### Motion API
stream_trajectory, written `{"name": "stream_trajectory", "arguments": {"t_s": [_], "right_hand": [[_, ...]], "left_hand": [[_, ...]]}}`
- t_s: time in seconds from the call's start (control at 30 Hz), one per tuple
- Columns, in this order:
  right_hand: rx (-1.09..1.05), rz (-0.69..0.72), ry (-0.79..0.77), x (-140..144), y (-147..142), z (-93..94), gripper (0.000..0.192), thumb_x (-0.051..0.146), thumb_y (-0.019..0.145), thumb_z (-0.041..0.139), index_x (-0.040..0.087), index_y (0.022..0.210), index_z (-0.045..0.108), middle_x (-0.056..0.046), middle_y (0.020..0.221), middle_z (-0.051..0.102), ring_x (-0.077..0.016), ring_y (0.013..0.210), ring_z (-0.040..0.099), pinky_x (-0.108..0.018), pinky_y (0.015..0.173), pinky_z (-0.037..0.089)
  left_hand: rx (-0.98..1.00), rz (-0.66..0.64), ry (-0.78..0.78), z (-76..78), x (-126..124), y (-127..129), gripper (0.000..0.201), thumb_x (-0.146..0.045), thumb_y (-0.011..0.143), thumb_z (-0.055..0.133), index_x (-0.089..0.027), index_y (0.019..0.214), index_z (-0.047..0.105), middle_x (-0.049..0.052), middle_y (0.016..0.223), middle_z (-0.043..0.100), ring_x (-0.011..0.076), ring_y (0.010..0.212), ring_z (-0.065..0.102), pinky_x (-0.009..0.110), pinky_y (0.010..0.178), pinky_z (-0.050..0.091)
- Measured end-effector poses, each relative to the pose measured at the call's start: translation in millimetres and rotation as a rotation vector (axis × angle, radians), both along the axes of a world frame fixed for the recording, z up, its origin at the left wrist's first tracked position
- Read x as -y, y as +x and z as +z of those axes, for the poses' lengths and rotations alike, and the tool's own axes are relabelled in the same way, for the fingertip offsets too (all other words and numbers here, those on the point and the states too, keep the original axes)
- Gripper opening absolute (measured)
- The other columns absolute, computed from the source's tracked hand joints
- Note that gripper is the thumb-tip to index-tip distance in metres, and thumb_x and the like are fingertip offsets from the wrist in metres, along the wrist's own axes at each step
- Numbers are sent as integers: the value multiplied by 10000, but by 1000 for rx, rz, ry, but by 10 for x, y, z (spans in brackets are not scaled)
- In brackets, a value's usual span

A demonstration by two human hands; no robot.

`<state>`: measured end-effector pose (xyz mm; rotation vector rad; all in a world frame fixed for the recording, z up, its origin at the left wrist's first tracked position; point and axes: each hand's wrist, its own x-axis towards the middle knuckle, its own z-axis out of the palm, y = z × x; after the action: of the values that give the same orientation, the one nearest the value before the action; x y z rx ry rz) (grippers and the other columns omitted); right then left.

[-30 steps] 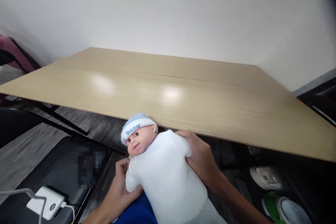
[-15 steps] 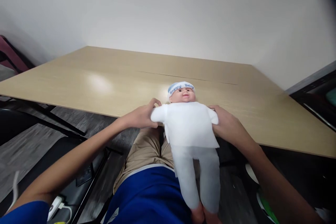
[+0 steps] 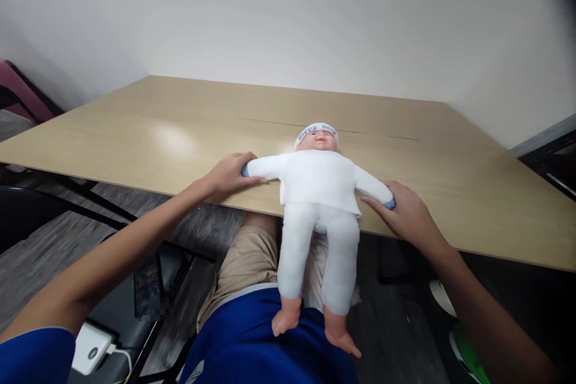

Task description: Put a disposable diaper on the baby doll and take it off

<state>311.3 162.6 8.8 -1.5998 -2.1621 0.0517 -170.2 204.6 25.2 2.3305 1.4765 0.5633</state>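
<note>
A baby doll [image 3: 320, 180] in a white top and white trousers lies face up over the front edge of the table [image 3: 216, 108]. Its head, in a white cap [image 3: 317, 128] with blue lettering, rests on the tabletop, while its legs and bare feet hang past the edge above my lap. My left hand [image 3: 231, 174] is closed round the end of the doll's arm on the left, where a blue cuff shows. On the other side, my right hand [image 3: 402, 207] grips the opposite blue-cuffed arm end. Both doll arms are stretched out sideways.
A white power bank [image 3: 91, 349] with a cable sits on a black chair [image 3: 121, 312] at lower left, beside a dark phone-like slab [image 3: 147, 288]. Behind the table stands a pale wall [image 3: 288, 18]. Something green [image 3: 468, 348] shows at lower right.
The doll has moved farther onto the table, and its feet are now fully in view. Its arms are stretched wider, my hands have moved apart, and the blue cuffs now show.
</note>
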Motion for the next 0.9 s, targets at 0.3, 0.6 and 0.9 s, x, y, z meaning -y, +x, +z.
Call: {"name": "stream_trajectory", "arguments": {"t_s": [0.3,0.6,0.9], "right_hand": [[-46,-5,7,-762,-32,-139,633,800,997,513,204,1171,638,-171,1105,732,-354,997,674,-463,904,533],[-33,-26,54,-1745,45,-214,486,487,962,539,142,1290,639,-204,1210,742,-355,1068,679,-483,954,535],[-66,-123,137,-2719,58,-263,553,464,901,619,152,1357,631,-221,1285,736,-418,1137,683,-546,1004,545]], "left_hand": [[1,16,126,-197,-544,7,707,-801,958,585,-166,1263,635,166,1290,711,326,1196,604,414,1074,445],[36,56,192,-282,-1463,95,697,-768,983,583,-150,1305,617,158,1268,730,309,1108,642,415,1011,468],[53,179,310,-445,-2543,152,688,-782,927,668,-213,1306,594,98,1191,773,304,1010,704,447,1039,472]]}}
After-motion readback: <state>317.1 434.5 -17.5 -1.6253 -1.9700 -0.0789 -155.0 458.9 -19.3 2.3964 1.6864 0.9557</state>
